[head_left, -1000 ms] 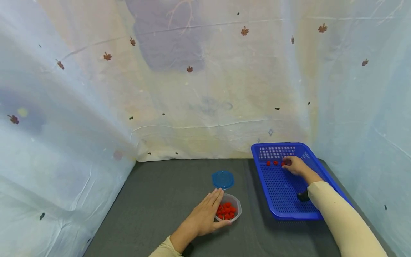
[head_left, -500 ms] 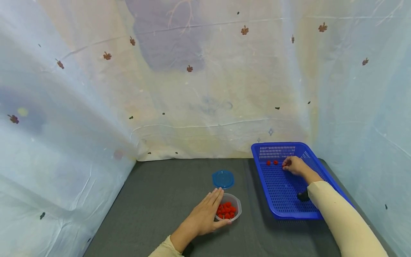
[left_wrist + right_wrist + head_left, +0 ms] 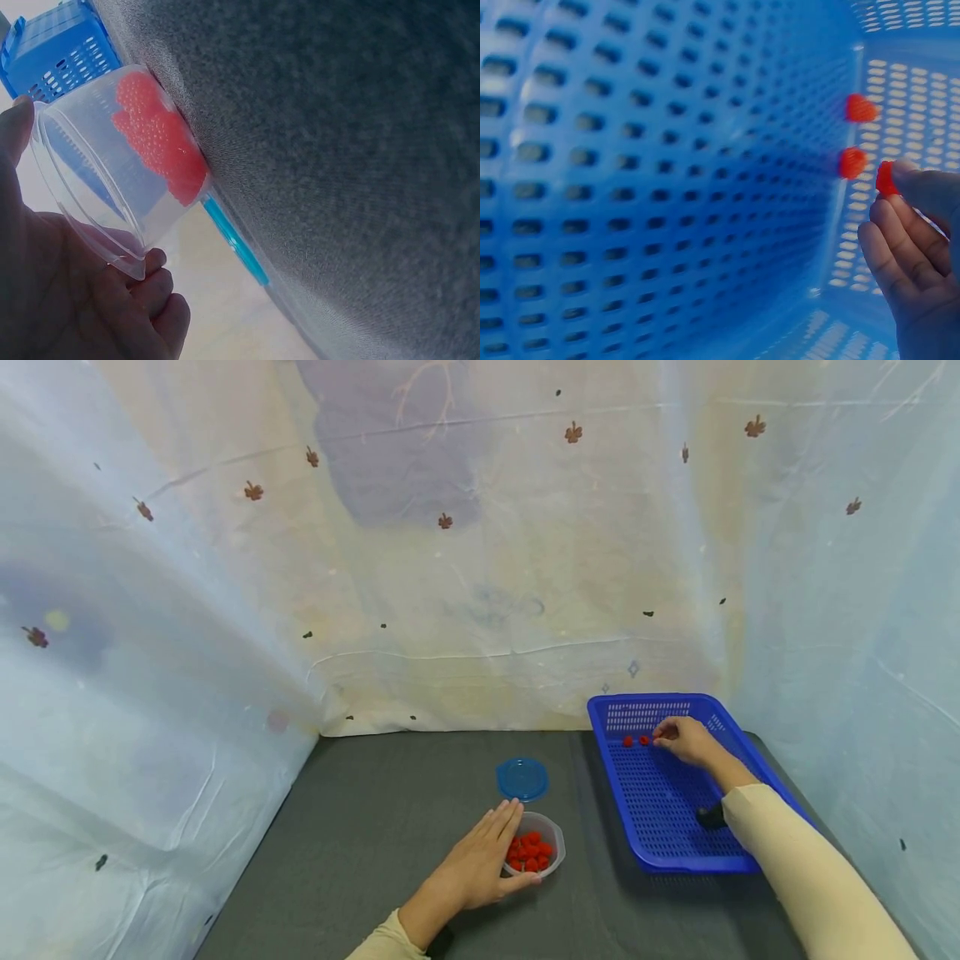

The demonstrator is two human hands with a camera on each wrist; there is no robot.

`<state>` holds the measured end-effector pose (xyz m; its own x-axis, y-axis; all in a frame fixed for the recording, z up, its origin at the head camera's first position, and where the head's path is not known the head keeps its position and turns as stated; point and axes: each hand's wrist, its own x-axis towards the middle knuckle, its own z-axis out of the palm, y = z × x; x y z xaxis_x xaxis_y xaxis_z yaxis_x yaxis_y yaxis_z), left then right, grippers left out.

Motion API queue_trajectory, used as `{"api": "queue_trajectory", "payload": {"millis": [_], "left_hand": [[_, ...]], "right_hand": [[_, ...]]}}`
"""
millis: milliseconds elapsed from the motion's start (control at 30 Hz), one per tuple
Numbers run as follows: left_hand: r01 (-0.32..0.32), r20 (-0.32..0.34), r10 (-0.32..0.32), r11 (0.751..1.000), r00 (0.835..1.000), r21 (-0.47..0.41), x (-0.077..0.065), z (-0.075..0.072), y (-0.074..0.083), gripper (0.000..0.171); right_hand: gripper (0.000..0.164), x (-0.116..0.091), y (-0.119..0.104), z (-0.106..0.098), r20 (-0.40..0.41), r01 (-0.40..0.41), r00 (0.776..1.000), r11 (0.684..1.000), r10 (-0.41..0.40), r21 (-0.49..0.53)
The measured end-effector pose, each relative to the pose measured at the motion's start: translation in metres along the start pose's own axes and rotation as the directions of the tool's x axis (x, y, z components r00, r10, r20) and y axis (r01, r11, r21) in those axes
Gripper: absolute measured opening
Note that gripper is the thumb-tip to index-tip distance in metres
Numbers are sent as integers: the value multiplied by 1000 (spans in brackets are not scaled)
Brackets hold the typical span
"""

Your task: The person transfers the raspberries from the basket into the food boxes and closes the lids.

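Note:
My left hand [image 3: 476, 864] lies along a small clear plastic tub [image 3: 537, 821], its fingers straight on one side and its thumb on the near side. Inside the tub is a layer of red raspberries [image 3: 161, 139]. My right hand [image 3: 692, 745] is inside a blue perforated basket [image 3: 652, 810], near its far end. Between thumb and fingertips it pinches a single raspberry [image 3: 886, 178]. Two more raspberries lie by the basket's far wall, one nearer raspberry [image 3: 853, 163] and one farther raspberry [image 3: 862, 109].
A blue lid [image 3: 522, 778] lies on the dark grey table [image 3: 405, 810] just behind the tub. The basket stands at the table's right side. A pale patterned sheet [image 3: 450, 593] hangs around the back and sides.
My right hand has lifted slightly and shifted a little left, with the third raspberry now pinched in its fingertips. My left hand and the tub have stayed in place.

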<state>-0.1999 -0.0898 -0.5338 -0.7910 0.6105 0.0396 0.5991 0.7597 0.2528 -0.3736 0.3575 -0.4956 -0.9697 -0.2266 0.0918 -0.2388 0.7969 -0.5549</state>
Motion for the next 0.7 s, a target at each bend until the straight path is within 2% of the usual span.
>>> {"api": "queue_trajectory", "payload": {"millis": [300, 567, 700], "left_hand": [[12, 10, -12, 1000, 1000, -6, 0, -2, 0, 106], [8, 4, -8, 1000, 1000, -4, 0, 0, 0, 107], [7, 1, -7, 1000, 1000, -8, 0, 0, 1, 107]], "right_hand": [[13, 5, -25, -7, -37, 64, 997, 998, -64, 13], [19, -7, -54, -12, -58, 83, 995, 996, -80, 40], [18, -12, -71, -14, -65, 119, 991, 990, -114, 79]]}}
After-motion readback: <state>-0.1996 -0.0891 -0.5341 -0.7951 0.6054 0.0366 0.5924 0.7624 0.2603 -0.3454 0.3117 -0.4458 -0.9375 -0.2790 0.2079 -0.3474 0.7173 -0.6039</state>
